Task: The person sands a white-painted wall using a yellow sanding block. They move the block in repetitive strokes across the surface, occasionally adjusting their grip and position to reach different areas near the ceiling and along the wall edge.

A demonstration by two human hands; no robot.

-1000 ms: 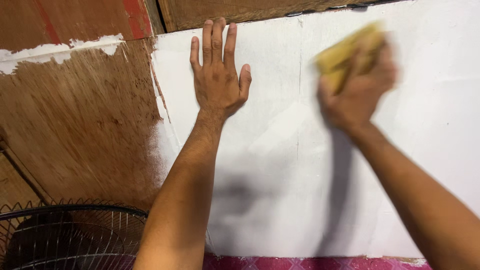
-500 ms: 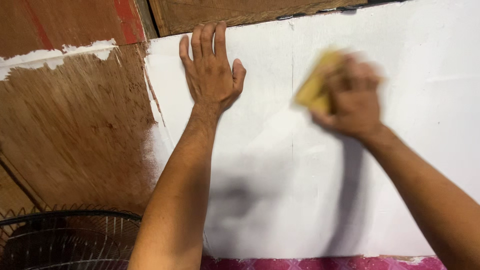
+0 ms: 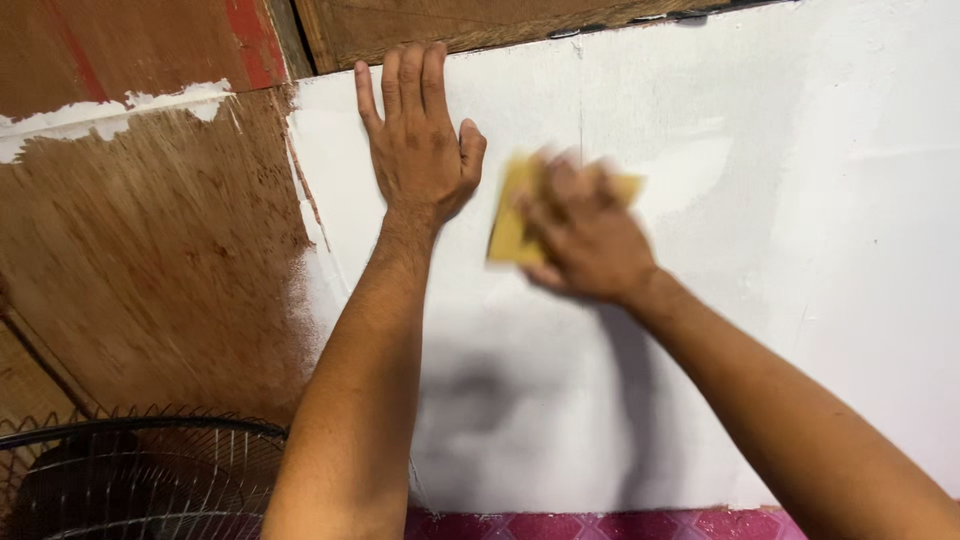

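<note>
My left hand lies flat with fingers spread on a white-coated board, near its upper left corner. My right hand, blurred with motion, presses a yellow sanding sheet against the white surface just right of my left hand. The sheet shows at the hand's left side and above the fingers.
Bare brown plywood with streaks of white filler lies left of the white area. A black wire fan guard sits at the lower left. A pink patterned strip runs along the bottom edge. A wooden plank crosses the top.
My right hand with the yellow sheet has swept left and down across the white board, from its upper right toward my left hand. My left hand stays planted.
</note>
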